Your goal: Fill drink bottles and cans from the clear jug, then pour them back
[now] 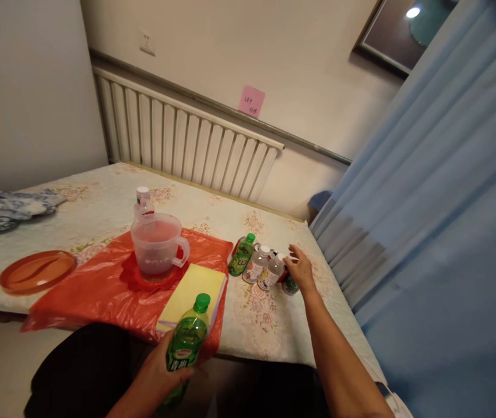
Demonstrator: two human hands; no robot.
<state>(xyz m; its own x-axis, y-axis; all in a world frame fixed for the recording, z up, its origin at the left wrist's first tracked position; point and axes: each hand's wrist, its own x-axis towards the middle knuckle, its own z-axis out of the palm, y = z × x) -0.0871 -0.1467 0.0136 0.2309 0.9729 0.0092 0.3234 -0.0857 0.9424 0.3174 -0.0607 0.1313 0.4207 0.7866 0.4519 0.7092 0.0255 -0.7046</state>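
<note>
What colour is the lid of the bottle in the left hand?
The lid is green, seen best in the head view.

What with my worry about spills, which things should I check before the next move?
1. Held green bottle secure in the left hand: ok, the fingers wrap around it.
2. Its green cap in place: ok.
3. Clear pitcher upright: ok, it stands on the red plastic sheet's side of the bed.
4. Red plastic sheet wholly on the bed: not ok, it is creased and its front edge hangs over.
5. Right hand clear of the nearest white-capped bottle: cannot tell, the fingertips are very close to its cap.
</note>
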